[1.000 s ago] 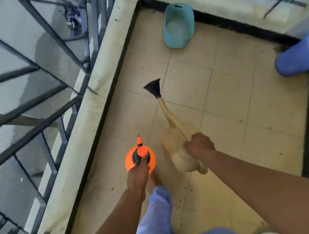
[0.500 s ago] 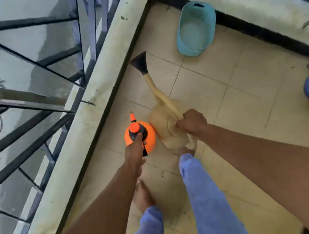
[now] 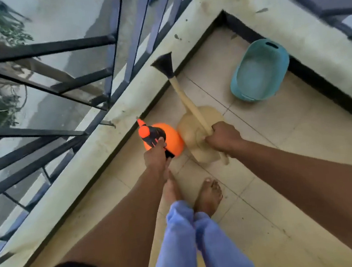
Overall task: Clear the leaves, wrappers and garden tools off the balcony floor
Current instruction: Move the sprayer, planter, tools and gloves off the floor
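While I watch the one head view, my left hand (image 3: 156, 156) has its fingers curled round the black trigger head of the orange sprayer (image 3: 167, 139), and my right hand (image 3: 223, 138) is clamped on the handle of the tan watering can (image 3: 198, 131). Both tools hang clear of the balcony floor (image 3: 281, 166), side by side and almost touching, near the low wall (image 3: 98, 145) on my left.

My worry is the long spout with its black rose (image 3: 163, 64): it points toward the wall and the railing (image 3: 75, 78), so a careless swing could knock it against the ledge and twist the can in my grip. If the can holds water, I judge a tilt would spill it onto the tiles, right by my bare feet (image 3: 207, 197), and smooth tile would turn slippery. The sprayer hangs from its head alone; a slack grip could drop it near my toes.

Pale square tiles cover the floor, dusty and lightly stained, edged by a dark strip below the wall. A teal basin (image 3: 259, 71) lies in the far corner, well apart from both tools. I see no leaves or wrappers here, apart from a few specks I cannot identify.
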{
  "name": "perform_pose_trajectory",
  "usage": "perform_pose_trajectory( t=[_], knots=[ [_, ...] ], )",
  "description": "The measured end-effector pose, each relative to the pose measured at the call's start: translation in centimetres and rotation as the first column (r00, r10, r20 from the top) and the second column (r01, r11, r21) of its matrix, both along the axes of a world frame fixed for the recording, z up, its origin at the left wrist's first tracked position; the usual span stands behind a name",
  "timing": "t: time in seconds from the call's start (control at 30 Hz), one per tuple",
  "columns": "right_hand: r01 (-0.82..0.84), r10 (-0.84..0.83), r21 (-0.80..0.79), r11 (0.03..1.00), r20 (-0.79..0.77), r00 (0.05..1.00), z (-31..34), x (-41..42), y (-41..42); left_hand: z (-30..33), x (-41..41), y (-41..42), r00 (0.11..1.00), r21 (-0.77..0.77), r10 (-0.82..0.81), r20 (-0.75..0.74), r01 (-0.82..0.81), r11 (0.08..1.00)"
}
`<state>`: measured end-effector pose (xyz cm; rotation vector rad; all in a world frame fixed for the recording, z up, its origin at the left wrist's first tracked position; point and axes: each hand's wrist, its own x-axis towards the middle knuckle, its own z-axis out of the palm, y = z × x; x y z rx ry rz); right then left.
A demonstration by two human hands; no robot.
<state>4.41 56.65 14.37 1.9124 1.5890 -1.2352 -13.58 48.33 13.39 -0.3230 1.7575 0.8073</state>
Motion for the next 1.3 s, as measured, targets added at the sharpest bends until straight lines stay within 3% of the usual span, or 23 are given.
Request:
perform_pose_trajectory(
  t=[0.3,0.43,0.53,0.7,0.93,1.07,1.3],
  knots=[
    [-0.281,0.282,0.113,0.953,0.007,0.959,-3.3,-2.0,4.7,-3.5,-1.6,1.3,0.989,0.065,0.145,-0.028,-0.143,0.988],
    [-0.304,0.303,0.130,0.944,0.025,0.953,-3.8,-3.1,4.8,-3.4,-2.0,0.9,0.968,0.060,0.206,-0.143,-0.199,0.978],
    [-0.326,0.327,0.124,0.937,0.019,0.945,-3.9,-4.0,4.8,-3.2,-1.8,0.5,0.978,0.028,0.159,-0.133,-0.157,0.987],
    [-0.320,0.319,0.131,0.938,0.028,0.947,-3.8,-5.7,4.9,-4.0,-3.2,1.4,0.947,-0.015,0.255,-0.194,-0.263,0.965],
    [-0.368,0.354,0.159,0.916,0.112,0.929,-3.5,-7.8,4.2,-4.0,-2.2,2.1,0.973,-0.015,0.229,-0.036,-0.230,0.973],
    [-0.417,0.400,0.130,0.899,0.138,0.906,-3.3,-8.4,3.9,-4.0,-2.2,1.9,0.969,-0.026,0.242,-0.053,-0.244,0.969],
    [-0.413,0.397,0.096,0.906,0.144,0.906,-3.2,-9.1,3.5,-5.1,-2.6,0.0,0.944,-0.001,0.256,-0.207,-0.262,0.965]
  ],
)
